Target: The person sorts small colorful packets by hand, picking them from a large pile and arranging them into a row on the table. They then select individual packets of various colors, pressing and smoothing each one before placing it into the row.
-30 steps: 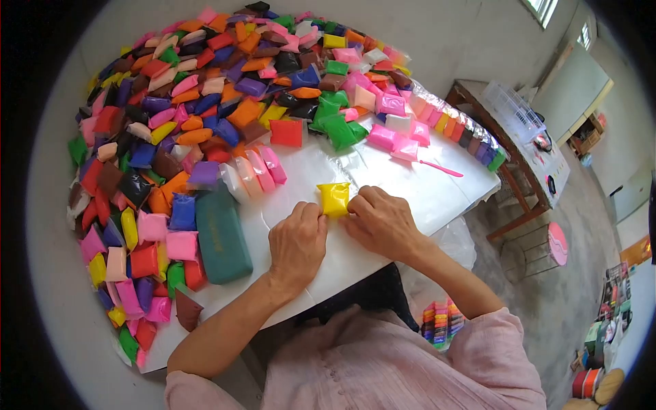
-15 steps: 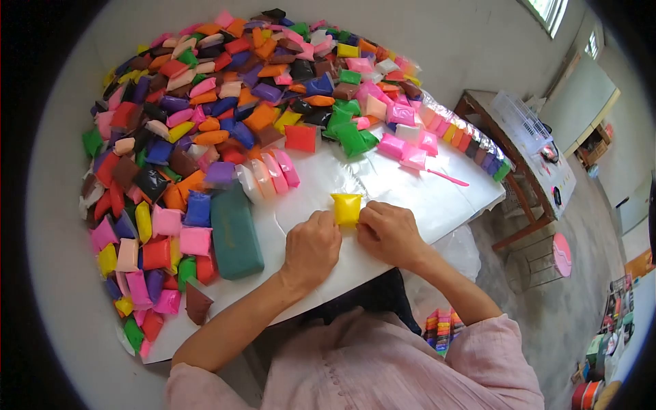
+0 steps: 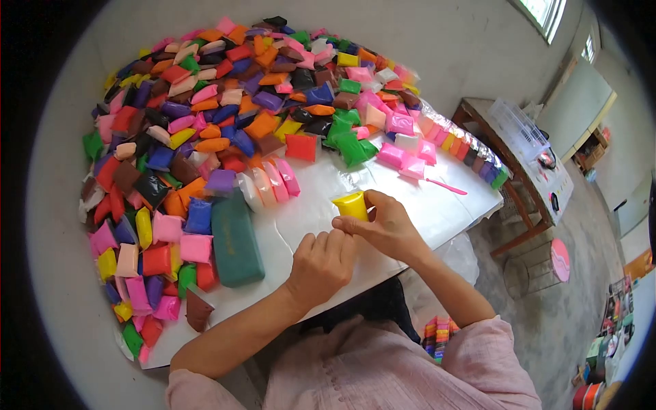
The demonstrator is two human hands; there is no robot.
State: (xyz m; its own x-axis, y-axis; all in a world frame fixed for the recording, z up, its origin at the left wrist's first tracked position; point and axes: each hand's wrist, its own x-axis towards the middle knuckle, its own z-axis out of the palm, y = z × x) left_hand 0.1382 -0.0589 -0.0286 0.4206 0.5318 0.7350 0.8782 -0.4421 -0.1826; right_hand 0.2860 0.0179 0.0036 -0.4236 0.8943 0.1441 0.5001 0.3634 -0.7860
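A plump yellow packet of modelling clay (image 3: 351,204) in clear wrapping is held upright over the white table covering. My right hand (image 3: 388,224) grips it from the right, thumb across its lower front and fingers round its side. Curled into a fist, my left hand (image 3: 320,263) sits just below and left of it, close against the right thumb; its fingertips are hidden, so what they hold cannot be made out. Left of my hands stands a dark green block-like case (image 3: 236,239). Behind it several pale and pink packets (image 3: 268,183) stand in a row.
A large heap of colourful packets (image 3: 205,116) covers the table's left and back. A wrapped multicolour row (image 3: 471,147) lines the back right edge, near a pink plastic knife (image 3: 447,186). To the right are a wooden table (image 3: 540,181) and a pink-topped stool (image 3: 560,260).
My right hand has shifted from pinching the packet's right edge to wrapping round it. My left hand has moved slightly right and down, under the packet, which is now tilted.
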